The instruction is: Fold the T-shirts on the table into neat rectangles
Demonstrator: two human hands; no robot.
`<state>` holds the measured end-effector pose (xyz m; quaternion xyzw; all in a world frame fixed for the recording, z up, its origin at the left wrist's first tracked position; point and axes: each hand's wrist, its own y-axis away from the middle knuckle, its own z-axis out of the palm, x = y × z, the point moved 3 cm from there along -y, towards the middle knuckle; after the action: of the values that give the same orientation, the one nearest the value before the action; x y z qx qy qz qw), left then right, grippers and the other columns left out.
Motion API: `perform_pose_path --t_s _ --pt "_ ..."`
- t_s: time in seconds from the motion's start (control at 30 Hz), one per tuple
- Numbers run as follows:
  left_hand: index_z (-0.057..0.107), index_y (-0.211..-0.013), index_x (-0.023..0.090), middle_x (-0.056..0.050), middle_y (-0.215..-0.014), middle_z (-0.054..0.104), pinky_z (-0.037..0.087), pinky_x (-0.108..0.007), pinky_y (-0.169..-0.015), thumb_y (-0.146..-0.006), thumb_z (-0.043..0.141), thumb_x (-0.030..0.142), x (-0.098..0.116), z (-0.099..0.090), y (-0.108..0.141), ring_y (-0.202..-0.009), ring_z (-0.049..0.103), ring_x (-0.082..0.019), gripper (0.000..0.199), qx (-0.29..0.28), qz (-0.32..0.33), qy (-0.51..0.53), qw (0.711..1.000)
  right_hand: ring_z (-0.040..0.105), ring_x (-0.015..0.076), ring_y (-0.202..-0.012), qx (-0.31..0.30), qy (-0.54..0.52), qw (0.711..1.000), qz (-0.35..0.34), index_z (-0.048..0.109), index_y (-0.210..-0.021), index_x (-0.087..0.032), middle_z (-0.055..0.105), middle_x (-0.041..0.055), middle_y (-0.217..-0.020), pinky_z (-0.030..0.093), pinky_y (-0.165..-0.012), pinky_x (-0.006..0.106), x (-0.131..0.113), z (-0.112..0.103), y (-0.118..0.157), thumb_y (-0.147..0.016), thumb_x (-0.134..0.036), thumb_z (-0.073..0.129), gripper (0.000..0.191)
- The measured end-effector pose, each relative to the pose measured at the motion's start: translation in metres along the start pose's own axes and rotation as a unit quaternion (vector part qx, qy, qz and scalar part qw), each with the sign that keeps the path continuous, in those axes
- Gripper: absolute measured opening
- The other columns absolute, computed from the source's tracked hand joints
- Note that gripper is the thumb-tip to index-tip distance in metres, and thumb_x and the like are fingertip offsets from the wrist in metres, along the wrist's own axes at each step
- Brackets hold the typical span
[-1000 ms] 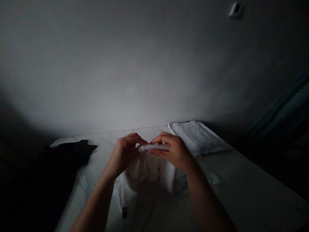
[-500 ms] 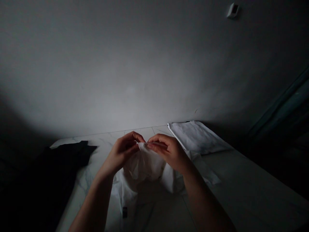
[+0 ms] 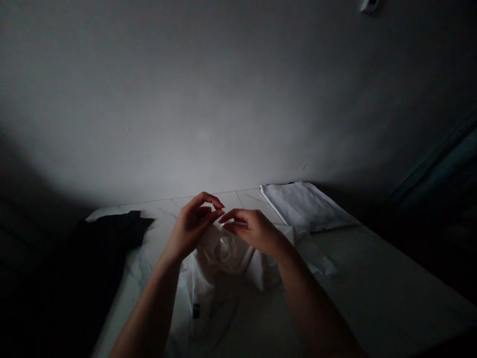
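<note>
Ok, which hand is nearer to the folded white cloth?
The right hand is nearer: it is in front of and left of the folded white cloth, not touching it. The left hand is farther left, beyond the right hand.

No legible text anywhere. Small dark rectangular tag (image 3: 196,311) on the lower part of the white crumpled cloth (image 3: 223,253): too small to read. White plastic wall plate (image 3: 369,5) high above the cloth: no readable marks.

One camera sits on the person's head and looks forward and down, quite near the left hand (image 3: 193,226) and right hand (image 3: 250,230), toward a wall (image 3: 238,109).
</note>
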<state>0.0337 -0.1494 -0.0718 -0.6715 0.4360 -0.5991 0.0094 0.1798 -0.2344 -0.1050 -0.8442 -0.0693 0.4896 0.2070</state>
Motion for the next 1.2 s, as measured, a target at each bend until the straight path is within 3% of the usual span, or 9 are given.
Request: perform_pose_path --t_s 0.1,0.27,0.37,0.47,0.57,0.73,0.87,1.03,1.2 --pt "0.067 -0.087 0.022 -0.002 -0.082 0.065 0.042 -0.024 -0.060 -0.082 0.066 0.034 -0.008 -0.018 -0.003 -0.060 0.049 -0.010 0.013 0.009 0.033 -0.136 0.990 0.072 0.0180 -0.095 0.010 0.013 1.000 0.014 0.075 -0.105 -0.025 0.077 0.0034 -0.103 0.057 -0.087 0.033 0.012 -0.024 -0.001 -0.086 -0.020 0.068 0.021" --pt "0.070 -0.075 0.021 -0.001 -0.068 0.066 0.040 -0.023 -0.059 -0.074 0.068 0.038 -0.030 -0.081 -0.042 -0.060 0.053 -0.012 0.017 -0.092 -0.012 -0.254 0.963 0.072 0.0194 -0.091 0.042 0.089 0.994 0.050 0.077 -0.088 -0.021 0.077 0.0040 -0.093 0.054 -0.084 0.033 0.025 -0.120 -0.032 -0.076 -0.026 0.077 0.013" --pt "0.071 -0.072 0.020 -0.002 -0.068 0.068 0.040 -0.022 -0.062 -0.075 0.065 0.041 -0.015 -0.114 -0.077 -0.067 0.057 -0.014 0.022 -0.138 -0.047 -0.274 0.951 0.069 0.0173 -0.076 0.041 0.127 0.989 0.065 0.077 -0.086 -0.019 0.075 0.0028 -0.078 0.051 -0.072 0.027 0.006 -0.170 -0.063 -0.071 -0.032 0.081 0.020" --pt "0.074 -0.085 0.020 -0.001 -0.069 0.067 0.039 -0.022 -0.060 -0.071 0.069 0.043 0.019 -0.133 -0.110 -0.065 0.056 -0.014 0.027 -0.135 -0.057 -0.266 0.953 0.063 0.0143 -0.066 0.040 0.145 0.987 0.055 0.074 -0.078 -0.017 0.072 0.0018 -0.071 0.046 -0.065 0.024 -0.028 -0.199 -0.091 -0.067 -0.036 0.083 0.023" --pt "0.074 -0.092 0.020 -0.001 -0.069 0.067 0.037 -0.023 -0.058 -0.067 0.073 0.043 0.054 -0.141 -0.131 -0.062 0.054 -0.014 0.034 -0.122 -0.071 -0.258 0.956 0.059 0.0127 -0.062 0.083 0.180 0.980 0.008 0.068 -0.067 -0.017 0.069 0.0004 -0.066 0.042 -0.063 0.024 -0.064 -0.219 -0.110 -0.066 -0.038 0.083 0.026" --pt "0.067 -0.063 0.017 0.001 -0.053 0.053 0.032 -0.025 -0.055 -0.067 0.072 0.043 0.103 -0.154 -0.151 -0.055 0.045 -0.012 0.027 -0.059 -0.053 -0.316 0.945 0.057 0.0133 -0.064 0.177 0.235 0.952 -0.088 0.067 -0.069 -0.017 0.066 0.0010 -0.066 0.040 -0.066 0.026 -0.115 -0.244 -0.129 -0.073 -0.039 0.078 0.025" --pt "0.066 -0.063 0.018 0.002 -0.056 0.055 0.035 -0.026 -0.060 -0.066 0.072 0.042 0.134 -0.172 -0.163 -0.059 0.047 -0.013 0.025 -0.001 -0.007 -0.305 0.952 0.056 0.0143 -0.068 0.227 0.320 0.911 -0.127 0.070 -0.073 -0.017 0.065 0.0023 -0.069 0.038 -0.067 0.027 -0.150 -0.261 -0.135 -0.077 -0.044 0.076 0.028" --pt "0.065 -0.064 0.018 0.000 -0.061 0.058 0.039 -0.028 -0.063 -0.063 0.072 0.049 0.152 -0.199 -0.170 -0.064 0.052 -0.015 0.032 0.074 0.020 -0.326 0.942 0.051 0.0133 -0.065 0.190 0.390 0.892 -0.129 0.069 -0.073 -0.017 0.059 -0.0002 -0.065 0.033 -0.063 0.027 -0.184 -0.273 -0.138 -0.076 -0.066 0.071 0.049" --pt "0.063 -0.077 0.017 -0.001 -0.067 0.060 0.037 -0.025 -0.056 -0.074 0.063 0.045 0.152 -0.195 -0.158 -0.059 0.049 -0.013 0.028 0.182 0.010 -0.332 0.926 0.039 0.0104 -0.058 0.121 0.388 0.906 -0.119 0.059 -0.062 -0.018 0.043 -0.0048 -0.057 0.027 -0.058 0.027 -0.200 -0.270 -0.132 -0.070 -0.081 0.064 0.064"
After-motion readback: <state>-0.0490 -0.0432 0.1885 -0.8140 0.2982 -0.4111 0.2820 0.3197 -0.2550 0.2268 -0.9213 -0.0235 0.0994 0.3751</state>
